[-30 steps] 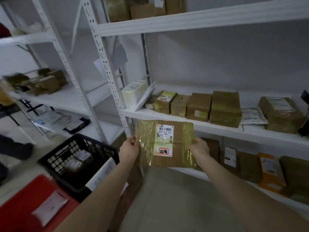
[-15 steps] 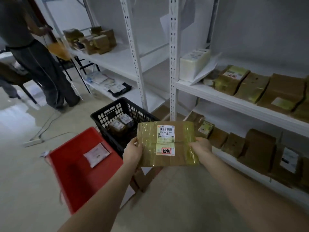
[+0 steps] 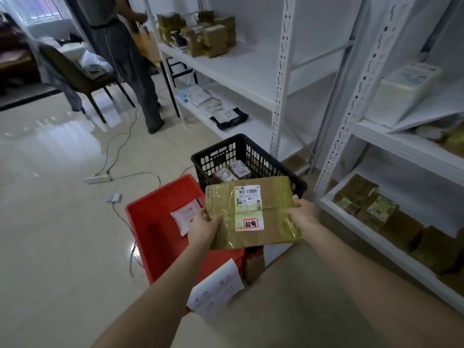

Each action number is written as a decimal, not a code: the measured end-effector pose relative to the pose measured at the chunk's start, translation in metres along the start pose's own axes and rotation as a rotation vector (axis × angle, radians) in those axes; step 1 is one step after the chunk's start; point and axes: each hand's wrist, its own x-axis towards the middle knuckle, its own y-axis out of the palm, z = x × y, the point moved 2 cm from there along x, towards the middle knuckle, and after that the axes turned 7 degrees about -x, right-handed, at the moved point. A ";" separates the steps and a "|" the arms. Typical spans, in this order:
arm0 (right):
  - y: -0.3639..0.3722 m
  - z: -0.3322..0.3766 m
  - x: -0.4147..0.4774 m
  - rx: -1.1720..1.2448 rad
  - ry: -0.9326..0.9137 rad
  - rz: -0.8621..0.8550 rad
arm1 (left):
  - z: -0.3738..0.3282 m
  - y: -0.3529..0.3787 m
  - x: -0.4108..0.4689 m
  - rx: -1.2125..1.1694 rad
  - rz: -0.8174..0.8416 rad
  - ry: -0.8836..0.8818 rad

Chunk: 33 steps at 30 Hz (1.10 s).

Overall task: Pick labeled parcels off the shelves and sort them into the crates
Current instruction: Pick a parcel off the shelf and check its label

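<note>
I hold a flat brown taped parcel (image 3: 273,194) with a barcode label and a red-marked sticker. My left hand (image 3: 203,226) grips its left edge and my right hand (image 3: 305,213) grips its right edge. The parcel hangs over the gap between a red crate (image 3: 155,229) and a black slotted crate (image 3: 251,149) on the floor. One white flat packet (image 3: 184,217) lies in the red crate. Two small labeled parcels (image 3: 232,172) lie in the black crate.
White shelving (image 3: 281,79) stands to the right, with more brown parcels (image 3: 391,222) on its low shelf. A person (image 3: 120,46) stands at the far shelf beside a chair (image 3: 75,74). A power strip (image 3: 98,178) and cables lie on the floor. A handwritten paper (image 3: 216,288) hangs on the red crate.
I have turned left from the shelf and looked down. The parcel, in both hands throughout, now hangs above the crates rather than in front of the shelf.
</note>
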 end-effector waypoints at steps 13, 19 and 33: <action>0.035 0.087 0.117 -0.230 -0.167 0.105 | -0.043 0.022 0.104 -0.002 -0.189 -0.038; 0.040 0.125 0.233 -0.499 -0.269 0.131 | -0.077 0.094 0.173 0.072 -0.184 -0.152; 0.124 0.094 0.358 -0.945 -0.354 0.426 | -0.027 0.191 0.263 0.152 0.039 -0.487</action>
